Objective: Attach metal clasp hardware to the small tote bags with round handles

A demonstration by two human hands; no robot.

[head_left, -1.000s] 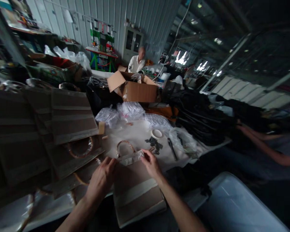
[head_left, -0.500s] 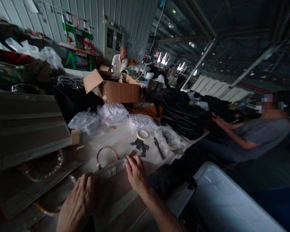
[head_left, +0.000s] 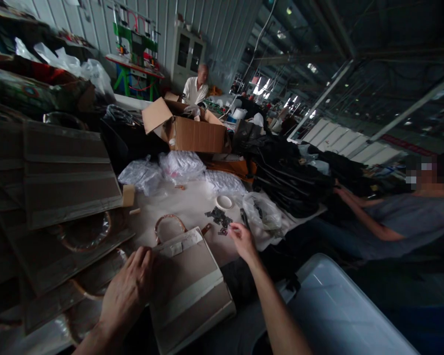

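Note:
A grey-brown handbag (head_left: 192, 281) with a pale band lies tilted in front of me, its wrapped brown handle (head_left: 170, 217) arching up from the far edge. My left hand (head_left: 129, 281) is closed on the bag's left edge, thumb hidden. Beyond the bag's right corner, my right hand (head_left: 243, 241) has its fingertips pinched together at a cluster of small dark flat pieces (head_left: 218, 217). Whether a piece is between those fingertips is too small to make out. A white ring-shaped roll (head_left: 224, 202) lies just behind the cluster.
Similar handbags (head_left: 70, 177) are stacked at the left. Clear plastic packets (head_left: 181, 165) and a cardboard box (head_left: 200, 134) stand farther back. Black goods (head_left: 288, 177) are piled at the right, near a seated person (head_left: 407, 222). A white plastic bin (head_left: 340, 305) is at the lower right.
My right hand has left the handbag's top edge and moved right and forward to the dark pieces. My left hand stays at the bag's left side. The view has shifted slightly.

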